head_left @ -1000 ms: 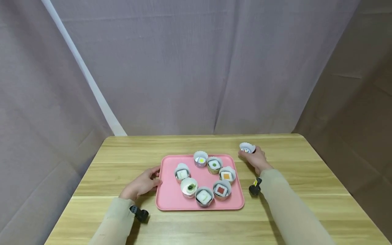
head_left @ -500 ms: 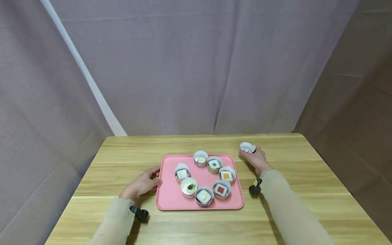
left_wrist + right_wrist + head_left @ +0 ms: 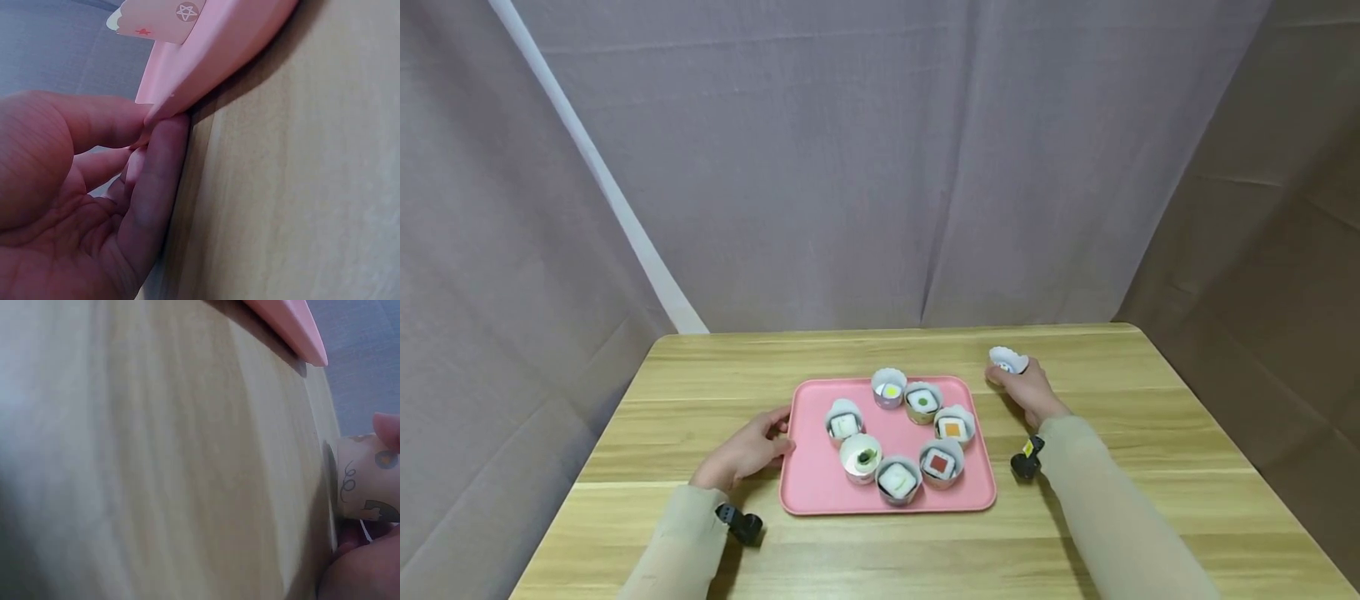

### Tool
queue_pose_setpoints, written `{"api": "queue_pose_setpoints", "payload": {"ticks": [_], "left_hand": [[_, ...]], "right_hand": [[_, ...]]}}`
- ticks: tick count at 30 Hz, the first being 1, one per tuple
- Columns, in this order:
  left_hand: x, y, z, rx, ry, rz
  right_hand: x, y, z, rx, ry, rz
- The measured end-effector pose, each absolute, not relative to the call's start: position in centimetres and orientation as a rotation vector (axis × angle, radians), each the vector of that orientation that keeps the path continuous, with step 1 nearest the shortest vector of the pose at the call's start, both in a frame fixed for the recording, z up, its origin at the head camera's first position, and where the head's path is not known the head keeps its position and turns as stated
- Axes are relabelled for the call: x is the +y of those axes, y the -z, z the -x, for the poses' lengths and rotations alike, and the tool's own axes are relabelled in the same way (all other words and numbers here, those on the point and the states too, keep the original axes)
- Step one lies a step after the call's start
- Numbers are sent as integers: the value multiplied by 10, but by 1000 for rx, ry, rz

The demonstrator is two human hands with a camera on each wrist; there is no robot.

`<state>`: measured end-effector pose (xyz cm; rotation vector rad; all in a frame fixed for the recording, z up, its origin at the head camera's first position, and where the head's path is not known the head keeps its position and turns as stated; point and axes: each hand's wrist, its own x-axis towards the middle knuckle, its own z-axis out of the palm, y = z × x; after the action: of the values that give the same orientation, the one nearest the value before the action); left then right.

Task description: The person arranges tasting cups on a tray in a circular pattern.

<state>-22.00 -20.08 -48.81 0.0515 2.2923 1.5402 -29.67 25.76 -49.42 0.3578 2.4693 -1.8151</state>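
Observation:
My left hand (image 3: 747, 452) pinches the left rim of a pink tray (image 3: 807, 479), with the thumb on top and fingers beneath the edge, as the left wrist view shows. Several paper baking cups stand on the tray in a loose ring, holding small pieces like sushi rolls: one orange-centred piece (image 3: 953, 429), one red-centred piece (image 3: 939, 464) and others white or green. Off the tray's back right corner, my right hand (image 3: 1030, 392) grips another paper cup (image 3: 1006, 359) around its side. This cup's patterned wall (image 3: 359, 478) shows low over the table in the right wrist view.
The tray lies on a wooden table (image 3: 865, 558), whose far edge runs along a grey cloth backdrop (image 3: 820, 208). A brown cloth (image 3: 1285, 275) hangs at the right. Small black cameras sit on both wrists.

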Motion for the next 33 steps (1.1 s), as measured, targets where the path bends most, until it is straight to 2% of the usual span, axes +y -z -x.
{"api": "queue_pose_setpoints", "payload": {"ticks": [8, 16, 22, 33], "left_hand": [[-198, 487, 221, 2307, -1523, -62], [-199, 488, 220, 2331, -1513, -47], [-201, 487, 220, 2314, -1536, -54], [-203, 487, 220, 2317, -1531, -45]], "right_hand": [[270, 481, 285, 2313, 1742, -301], [271, 460, 287, 2208, 1825, -270], [252, 435, 286, 2418, 1681, -120], [187, 403, 281, 2487, 1555, 217]]}}
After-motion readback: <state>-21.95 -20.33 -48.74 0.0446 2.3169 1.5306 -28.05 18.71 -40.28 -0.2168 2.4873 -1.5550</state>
